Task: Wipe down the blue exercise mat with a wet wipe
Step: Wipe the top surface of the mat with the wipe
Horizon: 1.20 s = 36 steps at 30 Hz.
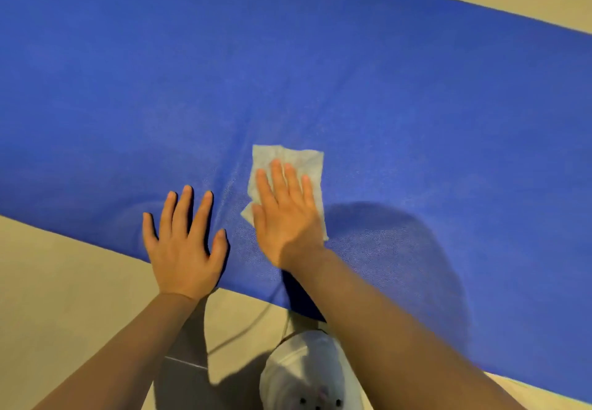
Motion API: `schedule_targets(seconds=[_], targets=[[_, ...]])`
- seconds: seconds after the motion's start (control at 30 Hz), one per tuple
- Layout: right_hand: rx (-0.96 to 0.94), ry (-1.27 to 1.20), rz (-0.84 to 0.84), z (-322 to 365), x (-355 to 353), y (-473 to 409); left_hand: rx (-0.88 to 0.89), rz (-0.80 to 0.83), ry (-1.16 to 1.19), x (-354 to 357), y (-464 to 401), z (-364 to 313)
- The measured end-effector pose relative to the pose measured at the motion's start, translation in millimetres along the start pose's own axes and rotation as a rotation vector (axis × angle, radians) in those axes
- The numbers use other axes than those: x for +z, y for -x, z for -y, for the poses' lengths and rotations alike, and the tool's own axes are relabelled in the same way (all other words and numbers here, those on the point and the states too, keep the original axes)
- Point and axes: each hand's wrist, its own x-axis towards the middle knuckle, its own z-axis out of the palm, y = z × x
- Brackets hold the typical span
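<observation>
— How does the mat look?
— One blue exercise mat (pixel 320 73), finely textured, lies flat across the beige floor (pixel 64 281).
— And the wipe?
— One white wet wipe (pixel 288 163), pressed flat under the right hand (pixel 285 217), fingers straight. The left hand (pixel 182 246) rests open on the mat's near edge.

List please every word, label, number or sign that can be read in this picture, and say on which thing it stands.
None can be read.
Blue mat: plain, no print.
Wet wipe: plain.
White object by the near edge of the mat: small dark marks, too blurred to tell if they are text.
</observation>
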Motion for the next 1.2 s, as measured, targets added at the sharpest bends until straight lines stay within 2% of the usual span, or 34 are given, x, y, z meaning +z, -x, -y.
schedule_targets(seconds=[0.07, 0.13, 0.23, 0.3, 0.37, 0.43, 0.5, 0.63, 0.7, 0.8, 0.9, 1.0, 1.07, 1.13, 1.2], targets=[[-0.121, -0.028, 0.059, -11, -6, 25, -0.024, 0.047, 0.048, -5, -1, -1], [-0.079, 0.045, 0.058, -50, -17, 50, -0.091, 0.098, 0.172, -14, -3, 0], [0.295, 0.063, 0.050, -132, -48, 96, -0.123, 0.106, 0.302, -27, 7, -13], [0.530, 0.036, 0.044, -177, -70, 135, -0.056, 0.114, 0.361, -30, 19, -34], [0.668, 0.047, 0.013, -197, -77, 168, 0.062, 0.173, 0.473, -28, 31, -57], [0.722, 0.066, -0.021, -182, -65, 181, 0.137, 0.235, 0.568, -27, 37, -79], [0.611, 0.078, -0.073, -143, -47, 175, 0.189, 0.254, 0.613, -30, 35, -98], [0.194, 0.050, -0.041, -49, -18, 151, 0.292, 0.221, 0.605, -40, 25, -125], [0.129, 0.080, 0.007, -34, -13, 148, 0.337, 0.213, 0.548, -45, 20, -129], [0.125, 0.054, -0.010, -66, -15, 163, 0.429, 0.201, 0.466, -47, 20, -132], [0.363, 0.051, -0.076, -132, -32, 203, 0.483, 0.215, 0.457, -46, 27, -146], [0.704, 0.106, -0.140, -220, -60, 261, 0.592, 0.247, 0.482, -42, 41, -170], [0.967, 0.016, -0.102, -271, -83, 286, 0.668, 0.282, 0.507, -39, 50, -183], [1.209, -0.059, -0.106, -296, -92, 290, 0.718, 0.331, 0.506, -36, 58, -193], [1.278, 0.012, -0.226, -285, -84, 274, 0.745, 0.356, 0.484, -32, 64, -201]])
